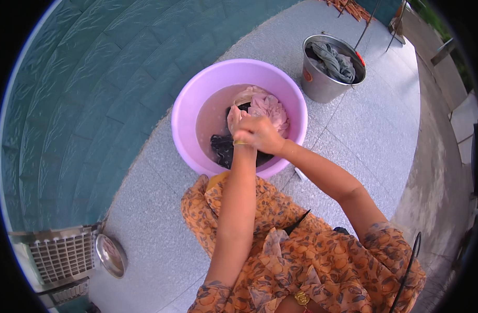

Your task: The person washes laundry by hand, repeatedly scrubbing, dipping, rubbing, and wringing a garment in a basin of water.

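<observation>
A purple plastic basin holds cloudy, pinkish water with wet clothes in it. Inside it, pink cloth is bunched at the upper right, and dark patterned cloth lies lower down, partly under my arms. Above the water, my left hand is partly covered by my right; whether it holds cloth cannot be told. Curled over my left wrist is my right hand, its fingers beside a yellow bangle.
Beyond the basin to the right, a metal bucket holds grey-green cloth. A teal tiled wall borders the grey stone floor on the left. A metal bowl stands at lower left, beside a slotted crate.
</observation>
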`<state>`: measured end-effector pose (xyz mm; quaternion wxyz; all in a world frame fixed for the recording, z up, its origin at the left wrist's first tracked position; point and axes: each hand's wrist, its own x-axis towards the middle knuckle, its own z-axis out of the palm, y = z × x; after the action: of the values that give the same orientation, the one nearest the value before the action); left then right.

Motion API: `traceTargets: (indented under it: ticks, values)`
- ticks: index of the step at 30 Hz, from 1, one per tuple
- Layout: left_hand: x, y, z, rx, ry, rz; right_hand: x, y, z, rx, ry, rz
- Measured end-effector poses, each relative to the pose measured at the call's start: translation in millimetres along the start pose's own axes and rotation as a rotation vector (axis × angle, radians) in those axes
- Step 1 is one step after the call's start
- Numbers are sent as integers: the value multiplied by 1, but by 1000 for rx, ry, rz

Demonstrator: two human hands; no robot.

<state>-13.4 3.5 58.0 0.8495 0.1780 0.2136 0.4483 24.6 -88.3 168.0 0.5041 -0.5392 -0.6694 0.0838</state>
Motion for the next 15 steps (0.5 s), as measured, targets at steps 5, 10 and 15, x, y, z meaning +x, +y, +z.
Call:
traceTargets:
  ticks: [5, 10, 15]
  values:
    - [-39, -11, 65, -15, 53, -356, 6, 75, -20, -517, 251, 351]
    - [-41, -8, 71, -3, 44, -338, -5, 77, 0, -580, 122, 363]
    - [8, 2, -20, -370, -976, -234, -3, 17, 24, -306, -67, 2]
